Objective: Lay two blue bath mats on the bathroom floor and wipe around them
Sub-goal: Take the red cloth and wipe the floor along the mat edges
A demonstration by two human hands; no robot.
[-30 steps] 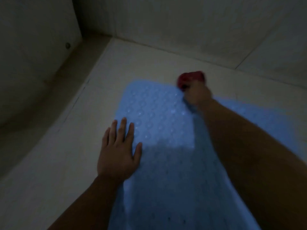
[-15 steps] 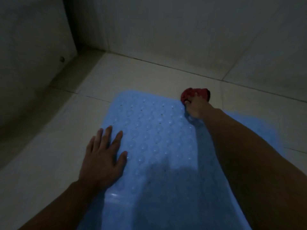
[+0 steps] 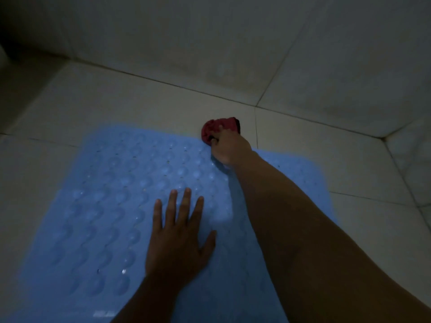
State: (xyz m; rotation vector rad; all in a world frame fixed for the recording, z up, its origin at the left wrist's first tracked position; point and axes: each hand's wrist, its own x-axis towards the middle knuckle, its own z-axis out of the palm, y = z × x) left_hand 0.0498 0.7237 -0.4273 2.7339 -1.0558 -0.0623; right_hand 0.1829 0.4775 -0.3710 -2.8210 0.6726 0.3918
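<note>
I see one blue bath mat lying flat on the pale tiled floor, its bumpy, dimpled face up, near the wall. A second mat I can't make out separately. A crumpled red cloth sits on the floor at the mat's far edge.

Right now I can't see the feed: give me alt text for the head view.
A left hand presses flat, fingers spread, on a blue bath mat lying on the pale tiled floor. The right hand reaches across the mat and grips a red cloth on the tiles at its far edge, near the wall. The light is dim.
</note>
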